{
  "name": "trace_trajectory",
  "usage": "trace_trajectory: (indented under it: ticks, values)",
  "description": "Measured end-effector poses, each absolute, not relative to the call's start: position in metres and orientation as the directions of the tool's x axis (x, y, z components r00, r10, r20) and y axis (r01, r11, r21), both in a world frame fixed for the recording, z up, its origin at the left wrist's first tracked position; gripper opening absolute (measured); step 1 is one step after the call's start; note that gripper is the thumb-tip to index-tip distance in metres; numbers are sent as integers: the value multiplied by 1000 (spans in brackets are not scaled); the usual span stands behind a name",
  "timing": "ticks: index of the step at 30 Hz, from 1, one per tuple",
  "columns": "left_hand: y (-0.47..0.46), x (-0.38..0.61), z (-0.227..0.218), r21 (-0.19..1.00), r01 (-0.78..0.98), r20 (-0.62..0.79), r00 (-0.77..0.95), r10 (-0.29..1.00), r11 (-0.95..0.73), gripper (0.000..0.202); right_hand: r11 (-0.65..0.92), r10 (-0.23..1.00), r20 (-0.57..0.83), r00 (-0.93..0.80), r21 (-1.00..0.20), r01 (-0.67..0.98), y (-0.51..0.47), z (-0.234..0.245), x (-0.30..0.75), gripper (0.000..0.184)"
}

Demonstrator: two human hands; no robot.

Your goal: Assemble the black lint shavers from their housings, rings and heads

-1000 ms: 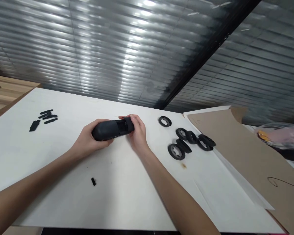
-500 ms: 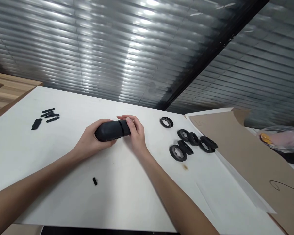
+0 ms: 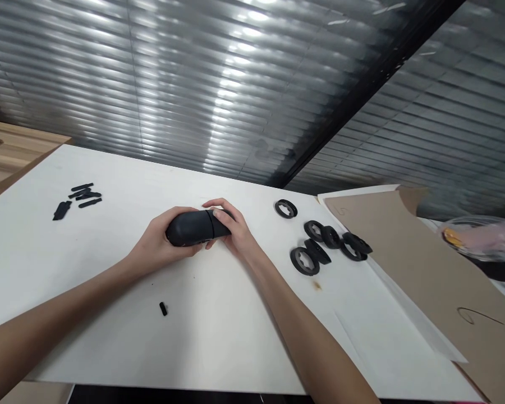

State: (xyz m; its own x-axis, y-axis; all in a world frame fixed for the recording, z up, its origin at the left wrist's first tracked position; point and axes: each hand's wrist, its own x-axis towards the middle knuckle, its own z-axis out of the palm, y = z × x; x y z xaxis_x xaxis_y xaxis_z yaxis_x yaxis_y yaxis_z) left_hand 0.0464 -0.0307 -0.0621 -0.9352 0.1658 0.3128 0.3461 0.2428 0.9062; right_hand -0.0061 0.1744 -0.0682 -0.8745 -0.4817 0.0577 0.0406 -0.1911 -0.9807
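Between my two hands is a black cylindrical device with a rounded end (image 3: 189,228), held on its side above the white table (image 3: 235,348). My left hand (image 3: 155,238) wraps round the rounded end, thumb along its near side. On the other end, my right hand (image 3: 235,227) grips a black end piece (image 3: 221,223), thumb on top and fingers behind. A thin seam runs between this piece and the body. What the underside looks like is hidden. A small black plug-like piece (image 3: 163,308) lies on the table nearer to me.
Several black rings (image 3: 305,261) lie to the right, one ring (image 3: 286,209) apart from them. Flat black strips (image 3: 84,193) are gathered at the left. A brown cardboard sheet (image 3: 404,269) covers the right side. Behind the table rises a ribbed metallic wall (image 3: 172,84).
The gap between the end piece and the body has narrowed to a thin seam. My right hand has turned, its thumb now lying further across the end piece.
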Motion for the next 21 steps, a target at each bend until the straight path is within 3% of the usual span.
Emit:
trace_trajectory:
  ticks: [5, 13, 18, 21]
  values:
    - [-32, 46, -66, 903, 362, 319, -926, 202, 234, 43, -111, -370, 155, -916, -986, -122, 171, -63, 6, 43]
    - [-33, 46, -72, 908, 312, 272, -947, 173, 280, 42, 105, -301, 280, -911, -940, -324, 171, -72, 4, 43]
    - [-41, 42, -72, 939, 217, 162, -963, 214, 268, 55, 211, -315, 424, -849, -841, -499, 171, -75, 7, 42]
    - [-47, 36, -73, 962, 166, 116, -968, 224, 216, 71, 286, -389, 453, -802, -768, -573, 173, -77, 6, 40]
